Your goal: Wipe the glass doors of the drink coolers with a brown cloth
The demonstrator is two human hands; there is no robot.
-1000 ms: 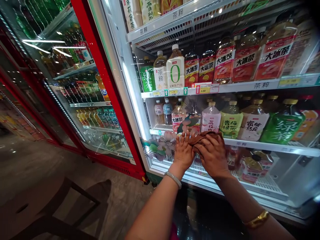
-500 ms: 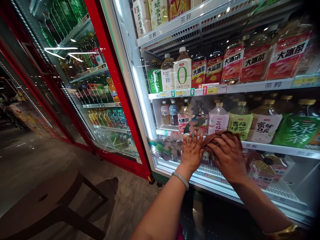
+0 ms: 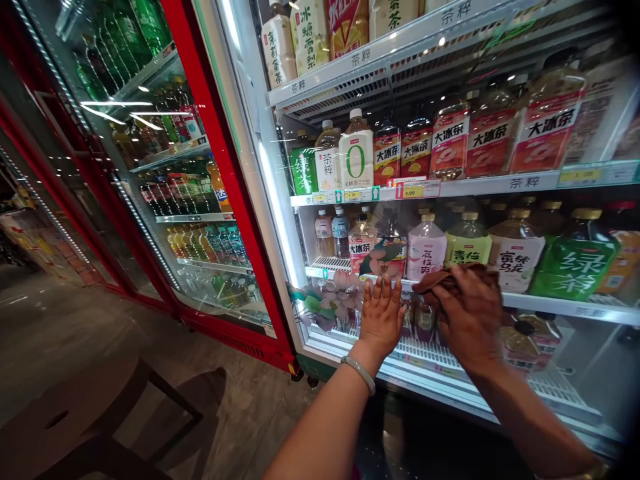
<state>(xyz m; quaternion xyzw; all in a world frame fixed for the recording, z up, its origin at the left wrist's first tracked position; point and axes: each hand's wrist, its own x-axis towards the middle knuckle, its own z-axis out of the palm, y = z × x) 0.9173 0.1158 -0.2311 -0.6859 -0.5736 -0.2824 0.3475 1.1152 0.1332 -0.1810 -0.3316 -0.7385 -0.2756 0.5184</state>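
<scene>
My left hand [image 3: 383, 317] lies flat against the glass door of a lit drinks fridge, fingers spread and holding nothing. A pale bangle [image 3: 359, 375] circles that wrist. To its right, my right hand [image 3: 467, 320] presses a crumpled brown cloth [image 3: 440, 280] to the same glass, with the fingers over it. A flower decal [image 3: 333, 300] shows on the door just left of my left hand. Behind the glass, level with my fingertips, stand a pink-labelled bottle [image 3: 427, 250] and a light green one [image 3: 467, 240]. My right palm is hidden from view.
Rows of bottled tea [image 3: 483, 140] fill the shelves behind the door. On the left stands a red-framed fridge [image 3: 225, 180] with more bottles. A brown stool [image 3: 85, 407] is on the grey floor [image 3: 240, 413] at lower left.
My right hand and the cloth have slid rightward over the glass, widening the gap to my left hand. My left hand stays flat in about the same place. The view has shifted slightly.
</scene>
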